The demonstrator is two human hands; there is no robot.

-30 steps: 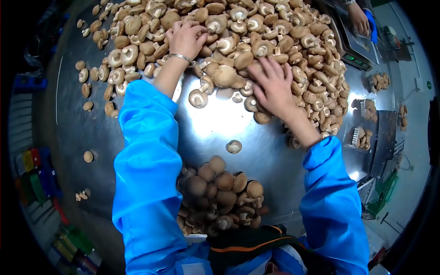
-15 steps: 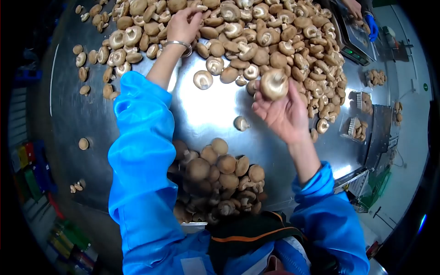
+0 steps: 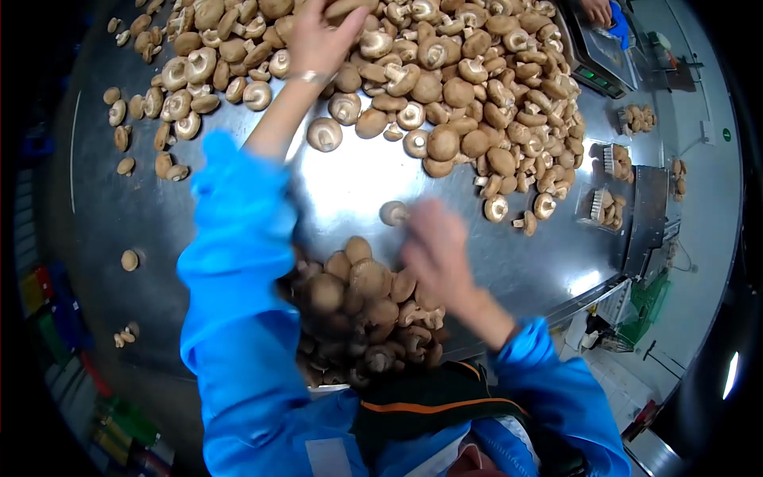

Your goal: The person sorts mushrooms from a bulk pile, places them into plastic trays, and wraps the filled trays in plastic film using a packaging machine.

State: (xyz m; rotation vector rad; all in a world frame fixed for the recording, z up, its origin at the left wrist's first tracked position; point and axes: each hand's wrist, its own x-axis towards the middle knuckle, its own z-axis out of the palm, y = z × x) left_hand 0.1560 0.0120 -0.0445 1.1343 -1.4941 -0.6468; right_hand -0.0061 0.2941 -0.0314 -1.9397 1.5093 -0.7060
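Observation:
At the top edge, my left hand [image 3: 318, 44] is closed around a brown-capped shiitake mushroom [image 3: 346, 8] at the large pile; its fingertips are partly cut off by the frame. My right hand [image 3: 437, 250] is smeared by motion above the steel table, so its fingers cannot be made out. Just left of its blurred fingertips lies a single small shiitake mushroom [image 3: 393, 212]. Close to my body is a heap of shiitake mushrooms [image 3: 369, 278], caps mostly up, with a bit of white rim [image 3: 330, 388] showing below it.
The large mushroom pile [image 3: 477, 103] spreads over the far side of the steel table [image 3: 540, 262]. Loose mushrooms [image 3: 129, 260] lie at left. A scale [image 3: 600, 79] stands at upper right, beside another person's hand [image 3: 596, 11]. Several clear packs of mushrooms [image 3: 608, 208] sit at right.
My right hand has moved down and left from the pile toward the near heap; the large mushroom it held no longer shows in it. My left hand has shifted slightly upward. The view has tilted.

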